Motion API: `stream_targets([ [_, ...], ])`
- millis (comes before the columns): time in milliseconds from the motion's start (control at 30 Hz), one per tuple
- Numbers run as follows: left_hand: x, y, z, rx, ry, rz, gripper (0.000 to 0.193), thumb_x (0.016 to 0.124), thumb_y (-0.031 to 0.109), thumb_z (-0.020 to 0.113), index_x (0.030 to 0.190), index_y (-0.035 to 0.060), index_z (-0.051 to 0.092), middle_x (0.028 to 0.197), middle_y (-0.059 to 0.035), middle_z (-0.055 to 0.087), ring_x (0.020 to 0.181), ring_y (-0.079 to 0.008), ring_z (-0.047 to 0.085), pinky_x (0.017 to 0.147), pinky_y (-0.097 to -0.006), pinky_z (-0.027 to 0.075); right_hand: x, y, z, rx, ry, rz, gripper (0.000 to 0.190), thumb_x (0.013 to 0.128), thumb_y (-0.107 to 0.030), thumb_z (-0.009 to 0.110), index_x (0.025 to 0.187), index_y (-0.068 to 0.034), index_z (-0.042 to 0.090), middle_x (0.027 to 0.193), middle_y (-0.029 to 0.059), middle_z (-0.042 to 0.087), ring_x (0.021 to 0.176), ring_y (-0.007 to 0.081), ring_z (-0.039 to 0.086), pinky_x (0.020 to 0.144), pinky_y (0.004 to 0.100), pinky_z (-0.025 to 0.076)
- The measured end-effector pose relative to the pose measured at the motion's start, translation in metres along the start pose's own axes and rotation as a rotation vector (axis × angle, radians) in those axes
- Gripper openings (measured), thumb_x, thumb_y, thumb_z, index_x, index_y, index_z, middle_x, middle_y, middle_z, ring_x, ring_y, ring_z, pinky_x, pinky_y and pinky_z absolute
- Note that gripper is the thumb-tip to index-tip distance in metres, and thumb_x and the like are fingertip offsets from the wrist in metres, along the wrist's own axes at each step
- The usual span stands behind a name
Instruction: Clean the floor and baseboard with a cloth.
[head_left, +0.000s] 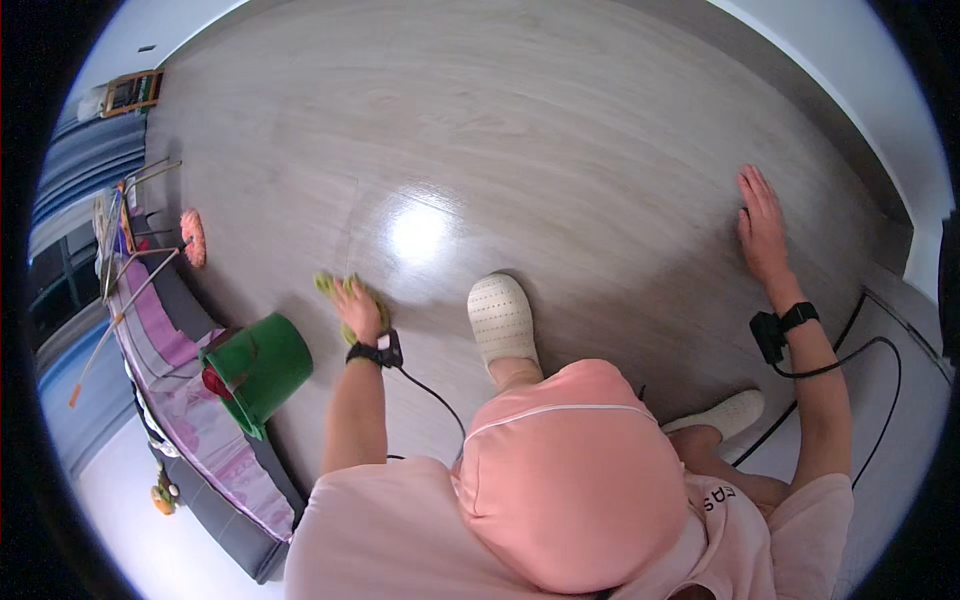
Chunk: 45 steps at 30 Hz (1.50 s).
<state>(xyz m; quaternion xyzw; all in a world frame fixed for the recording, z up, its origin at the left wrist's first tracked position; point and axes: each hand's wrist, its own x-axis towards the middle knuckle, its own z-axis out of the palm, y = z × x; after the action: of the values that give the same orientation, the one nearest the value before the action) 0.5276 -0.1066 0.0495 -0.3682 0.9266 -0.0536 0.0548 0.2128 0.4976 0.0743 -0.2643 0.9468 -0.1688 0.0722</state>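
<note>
My left hand (358, 309) lies on a yellow-green cloth (324, 283) on the wood-look floor (480, 120), and its edges stick out around the fingers and palm. Whether the fingers grip the cloth or only press on it is hard to see. My right hand (763, 225) is far to the right over the floor, fingers extended, with nothing seen in it. A green plastic bucket (271, 367) stands left of my left hand, with something dark red at its mouth. Each wrist carries a black strapped device with a cable.
A grey sofa with a pink-purple cover (217, 457) runs along the left. Near it are a pink fluffy mop head (193, 238) and a metal rack (142, 251). White walls (847, 82) with a dark baseboard border the floor. Black cables (896, 375) trail at the right.
</note>
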Motion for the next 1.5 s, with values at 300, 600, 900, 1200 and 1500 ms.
stream_targets([
  [300, -0.084, 0.017, 0.014, 0.266, -0.231, -0.196, 0.049, 0.092, 0.03, 0.037, 0.131, 0.0002, 0.033, 0.135, -0.0247, 0.031, 0.124, -0.0396, 0.029, 0.103, -0.0453, 0.023, -0.007, 0.007, 0.005, -0.088, 0.007, -0.03, 0.057, 0.078, 0.0, 0.046, 0.132, -0.004, 0.032, 0.14, 0.0121, 0.029, 0.13, 0.027, 0.025, 0.109, 0.0407, 0.017],
  [600, 0.092, 0.262, -0.035, -0.311, 0.245, 0.325, 0.056, 0.085, 0.033, 0.047, 0.126, -0.0042, 0.039, 0.133, -0.0246, 0.034, 0.124, -0.0399, 0.028, 0.105, -0.0469, 0.017, -0.005, 0.017, 0.006, -0.203, -0.015, 0.012, 0.058, 0.078, -0.003, 0.046, 0.134, -0.003, 0.029, 0.14, 0.0118, 0.028, 0.131, 0.0264, 0.023, 0.109, 0.0411, 0.017],
  [900, -0.019, 0.532, -0.071, -0.507, -0.042, 1.256, 0.069, 0.077, 0.042, 0.055, 0.132, 0.0065, 0.034, 0.137, -0.0193, 0.03, 0.128, -0.0362, 0.025, 0.106, -0.0496, 0.014, 0.0, -0.001, 0.003, -0.163, -0.055, 0.044, 0.057, 0.077, -0.004, 0.047, 0.132, -0.002, 0.031, 0.139, 0.0147, 0.03, 0.13, 0.0285, 0.025, 0.109, 0.0426, 0.018],
  [1200, 0.049, 0.51, -0.092, -0.747, -0.136, 1.216, 0.064, 0.073, 0.03, 0.061, 0.127, 0.0032, 0.04, 0.127, -0.0187, 0.044, 0.12, -0.034, 0.039, 0.101, -0.0424, 0.029, -0.004, 0.005, 0.0, -0.098, 0.003, 0.037, 0.056, 0.076, -0.004, 0.047, 0.13, -0.001, 0.035, 0.138, 0.0134, 0.032, 0.129, 0.0282, 0.027, 0.108, 0.0427, 0.019],
  [1500, 0.162, 0.294, -0.056, -0.347, 0.237, 0.545, 0.057, 0.079, 0.03, 0.056, 0.124, -0.0018, 0.041, 0.129, -0.0218, 0.041, 0.122, -0.0367, 0.034, 0.103, -0.0443, 0.024, 0.003, -0.007, -0.002, 0.01, 0.024, 0.082, 0.056, 0.074, -0.004, 0.049, 0.129, -0.003, 0.036, 0.137, 0.0125, 0.033, 0.129, 0.0268, 0.026, 0.109, 0.0424, 0.018],
])
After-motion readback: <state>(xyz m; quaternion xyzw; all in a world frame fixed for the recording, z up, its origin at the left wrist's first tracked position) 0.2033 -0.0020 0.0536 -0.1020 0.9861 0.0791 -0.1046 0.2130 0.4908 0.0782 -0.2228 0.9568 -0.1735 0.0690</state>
